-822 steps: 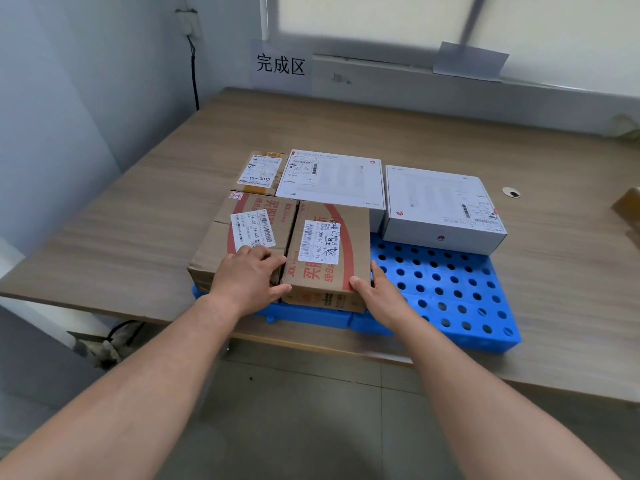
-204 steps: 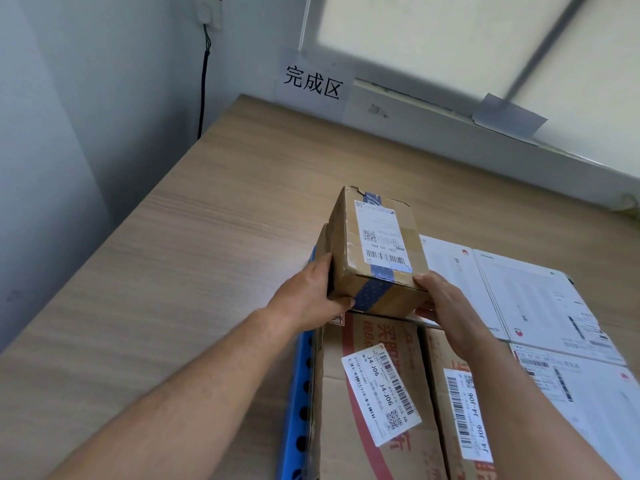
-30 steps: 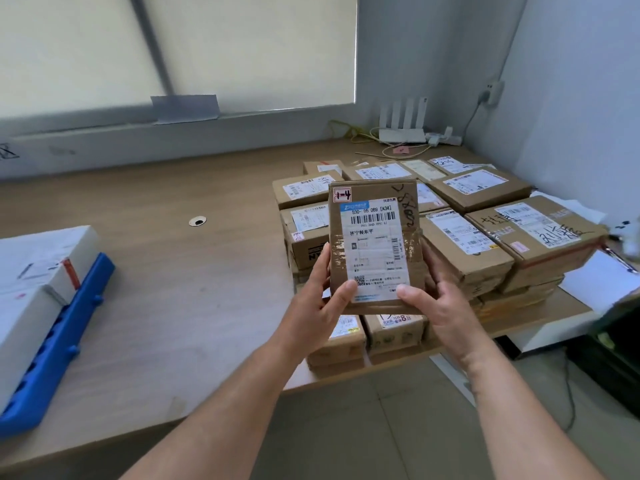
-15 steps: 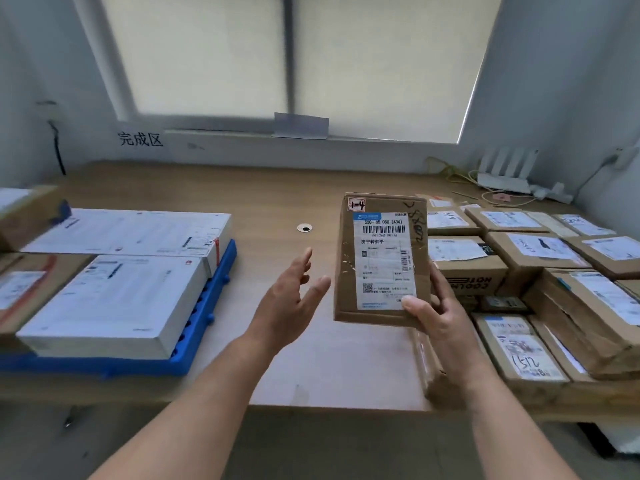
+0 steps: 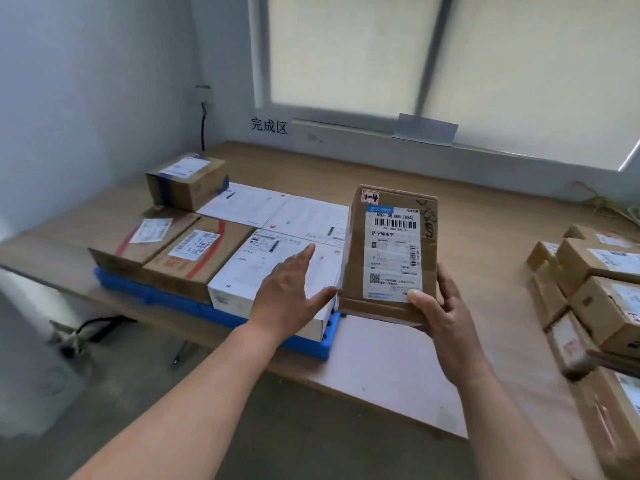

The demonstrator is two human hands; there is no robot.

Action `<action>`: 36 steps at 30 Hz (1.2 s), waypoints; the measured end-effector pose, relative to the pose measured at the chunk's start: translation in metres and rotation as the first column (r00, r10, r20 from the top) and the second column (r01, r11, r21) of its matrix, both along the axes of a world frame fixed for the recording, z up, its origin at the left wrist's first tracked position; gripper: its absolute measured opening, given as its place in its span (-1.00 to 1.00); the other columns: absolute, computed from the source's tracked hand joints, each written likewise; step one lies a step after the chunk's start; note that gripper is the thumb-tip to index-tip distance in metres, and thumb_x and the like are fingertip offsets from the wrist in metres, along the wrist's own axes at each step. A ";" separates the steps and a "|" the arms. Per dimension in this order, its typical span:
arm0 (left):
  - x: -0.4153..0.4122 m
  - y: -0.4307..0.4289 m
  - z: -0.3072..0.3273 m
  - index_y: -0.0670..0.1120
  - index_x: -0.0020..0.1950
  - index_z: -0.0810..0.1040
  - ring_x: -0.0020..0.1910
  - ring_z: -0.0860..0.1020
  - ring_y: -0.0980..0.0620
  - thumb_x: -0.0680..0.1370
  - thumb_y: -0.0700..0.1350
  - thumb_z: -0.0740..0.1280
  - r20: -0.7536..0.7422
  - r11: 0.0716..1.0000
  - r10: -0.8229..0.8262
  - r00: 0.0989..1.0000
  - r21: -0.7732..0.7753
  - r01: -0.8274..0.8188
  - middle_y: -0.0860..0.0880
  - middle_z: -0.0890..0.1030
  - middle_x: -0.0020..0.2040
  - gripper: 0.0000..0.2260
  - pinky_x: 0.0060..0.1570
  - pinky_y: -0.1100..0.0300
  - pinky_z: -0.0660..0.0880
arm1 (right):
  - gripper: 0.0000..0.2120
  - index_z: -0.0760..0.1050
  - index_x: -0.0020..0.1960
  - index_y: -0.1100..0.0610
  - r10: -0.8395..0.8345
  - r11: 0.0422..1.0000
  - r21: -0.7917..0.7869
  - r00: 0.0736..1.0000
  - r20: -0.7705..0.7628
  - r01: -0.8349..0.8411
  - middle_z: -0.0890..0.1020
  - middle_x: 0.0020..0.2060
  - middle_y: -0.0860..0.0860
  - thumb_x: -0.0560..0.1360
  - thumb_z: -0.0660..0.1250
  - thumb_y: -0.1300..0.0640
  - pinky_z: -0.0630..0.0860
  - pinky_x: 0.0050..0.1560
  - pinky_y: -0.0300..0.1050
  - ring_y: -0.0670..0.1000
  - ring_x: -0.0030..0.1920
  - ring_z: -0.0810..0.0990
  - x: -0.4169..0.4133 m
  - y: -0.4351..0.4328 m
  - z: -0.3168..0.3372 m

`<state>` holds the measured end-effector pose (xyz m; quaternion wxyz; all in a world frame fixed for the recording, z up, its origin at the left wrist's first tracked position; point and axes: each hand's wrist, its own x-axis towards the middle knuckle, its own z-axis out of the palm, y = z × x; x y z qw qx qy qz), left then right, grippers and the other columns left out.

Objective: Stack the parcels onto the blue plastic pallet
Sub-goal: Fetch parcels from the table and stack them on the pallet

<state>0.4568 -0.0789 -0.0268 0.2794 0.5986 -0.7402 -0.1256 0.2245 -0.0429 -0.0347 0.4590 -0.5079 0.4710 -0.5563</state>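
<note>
Just off the right end of the blue pallet (image 5: 156,296), a brown parcel (image 5: 388,254) is up in the air, standing tall with its white shipping label facing the camera. The right hand (image 5: 446,317) grips it by the lower right corner, thumb pressed on the front over the bottom of the label, the other fingers wrapped behind. The left hand (image 5: 287,292) holds nothing: fingers straight and a bit spread, palm down over the near white box (image 5: 239,268) on the pallet's right end. Its thumb points at the parcel's lower left corner; can't tell if it actually touches.

The pallet itself sits on the wooden tabletop (image 5: 485,220) and is pretty much covered. Two brown cartons with red print (image 5: 194,258) lie side by side on its left end, and flat white boxes fill the rest. A small brown box (image 5: 185,180) with blue tape sits on the back left corner of the load.

Well off to the right of the pallet, a pile of brown parcels (image 5: 595,289) waits on the tabletop. Behind the pallet there's a printed sign (image 5: 269,126) on the wall.
</note>
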 end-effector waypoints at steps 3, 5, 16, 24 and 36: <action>0.037 -0.010 -0.004 0.03 0.56 -0.01 0.51 0.13 0.03 0.51 0.25 0.26 0.012 0.998 0.059 0.998 0.016 -0.060 0.04 0.14 0.55 -0.25 0.45 0.04 0.16 | -0.26 0.21 0.50 -0.09 0.027 0.999 0.028 1.000 -0.010 -0.026 0.68 0.02 -0.12 0.40 0.46 0.03 0.59 0.12 0.13 0.04 0.06 0.67 0.035 -0.020 -0.006; 0.057 -0.018 -0.008 0.02 0.56 -0.01 0.51 0.13 0.03 0.51 0.26 0.25 0.020 0.996 0.088 0.996 0.015 -0.089 0.04 0.13 0.55 -0.25 0.45 0.04 0.16 | -0.29 0.20 0.49 -0.09 0.045 0.998 0.045 0.999 -0.010 -0.045 0.68 0.00 -0.13 0.41 0.41 0.03 0.60 0.10 0.11 0.05 0.05 0.67 0.053 -0.034 -0.009; 0.138 -0.088 -0.010 0.06 0.56 -0.05 0.50 0.16 -0.01 0.52 0.28 0.21 0.099 0.975 0.218 0.971 0.031 -0.222 0.03 0.16 0.55 -0.26 0.41 0.01 0.21 | -0.34 0.28 0.46 -0.09 0.122 0.988 0.089 0.991 0.059 -0.127 0.70 -0.02 -0.04 0.44 0.42 0.18 0.60 0.10 0.07 0.08 0.03 0.68 0.140 -0.134 -0.014; 0.198 -0.157 0.005 0.02 0.56 0.00 0.51 0.14 0.00 0.54 0.23 0.22 0.142 0.969 0.242 0.960 0.022 -0.248 0.01 0.16 0.54 -0.30 0.44 0.04 0.14 | -0.26 0.27 0.47 -0.12 0.149 0.980 0.125 0.986 0.073 -0.157 0.71 -0.08 -0.10 0.32 0.38 0.02 0.56 0.14 0.19 -0.02 -0.04 0.69 0.195 -0.213 -0.009; 0.258 -0.243 0.003 0.01 0.55 0.10 0.47 0.20 -0.01 0.59 0.04 0.25 0.127 0.986 0.156 0.979 0.043 -0.163 0.01 0.25 0.51 -0.42 0.39 0.05 0.21 | -0.34 0.27 0.48 -0.12 0.033 0.978 0.206 0.997 0.065 -0.046 0.71 -0.10 -0.11 0.44 0.43 0.09 0.61 0.06 0.14 -0.02 -0.09 0.70 0.244 -0.284 -0.018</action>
